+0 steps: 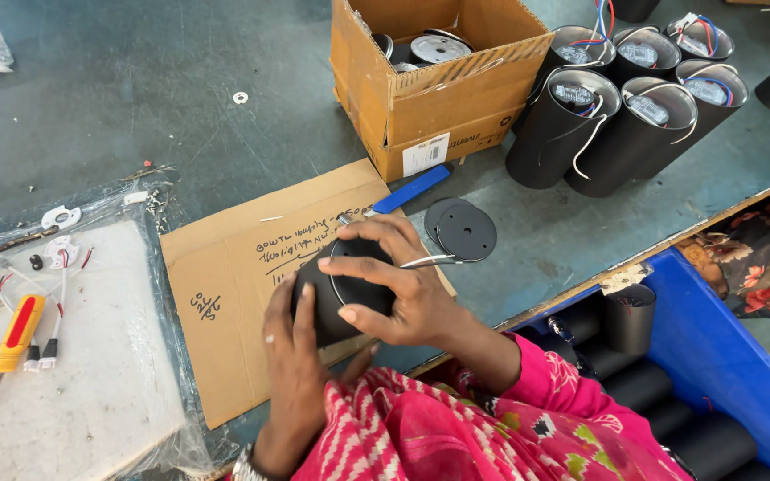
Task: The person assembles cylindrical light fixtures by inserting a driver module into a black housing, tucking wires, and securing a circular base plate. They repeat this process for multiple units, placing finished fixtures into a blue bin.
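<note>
Black cylinder (349, 294) sits over a cardboard sheet (233, 294) near the table's front edge, with the left hand (294, 347) curled round its side and the right hand (394, 285) closed over its top rim. Two black discs (462, 230) lie just beside it at 2 o'clock. Bare table (135, 89) stays open at 11 o'clock, while a box (430, 98) stands at 1 o'clock.

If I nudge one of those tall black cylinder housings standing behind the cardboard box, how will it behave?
The tall black cylinder housings look narrow for their height, so one would probably tip rather than slide. Once down, its round body would likely roll. Loose white, red and blue wires hang from the open tops and may snag on neighbours.
</note>
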Available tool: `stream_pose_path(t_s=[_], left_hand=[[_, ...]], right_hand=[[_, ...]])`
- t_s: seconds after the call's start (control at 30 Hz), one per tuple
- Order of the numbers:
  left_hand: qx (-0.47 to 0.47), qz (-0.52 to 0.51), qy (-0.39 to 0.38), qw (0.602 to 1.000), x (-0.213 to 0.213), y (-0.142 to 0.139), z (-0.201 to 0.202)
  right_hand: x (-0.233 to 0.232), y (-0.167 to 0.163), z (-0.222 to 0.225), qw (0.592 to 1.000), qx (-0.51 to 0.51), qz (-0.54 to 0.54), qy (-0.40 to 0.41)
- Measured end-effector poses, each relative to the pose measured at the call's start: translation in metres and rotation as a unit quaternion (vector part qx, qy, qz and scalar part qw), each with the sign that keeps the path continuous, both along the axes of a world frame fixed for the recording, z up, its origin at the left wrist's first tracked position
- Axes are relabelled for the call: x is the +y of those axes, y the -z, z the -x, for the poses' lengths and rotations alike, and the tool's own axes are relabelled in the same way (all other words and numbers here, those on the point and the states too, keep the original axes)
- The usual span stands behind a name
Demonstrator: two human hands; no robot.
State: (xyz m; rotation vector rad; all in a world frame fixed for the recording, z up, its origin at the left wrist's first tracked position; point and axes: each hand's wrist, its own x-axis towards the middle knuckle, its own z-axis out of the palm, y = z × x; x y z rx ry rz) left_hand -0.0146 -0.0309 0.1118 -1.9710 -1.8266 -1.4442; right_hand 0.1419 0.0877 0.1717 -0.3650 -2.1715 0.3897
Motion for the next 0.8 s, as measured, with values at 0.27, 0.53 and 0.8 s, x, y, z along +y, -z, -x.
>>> stream_pose_path(t_s=[0.27,0.53,0.8], left_hand=[[0.027,0.042,0.104,0.993,-0.001,-0.033,0.035],[0.011,0.071,0.175,0.982,0.074,-0.052,0.044],[-0.003,0.056,0.146,0.988,0.09,-0.033,0.049]], right_hand=[[-0.014,0.003,-0.008,0.997,-0.015,-0.033,-0.068],[0.031,0.01,0.007,0.996,0.068,-0.055,0.01],[0.058,0.018,0.018,0.997,0.064,-0.021,-0.026]])
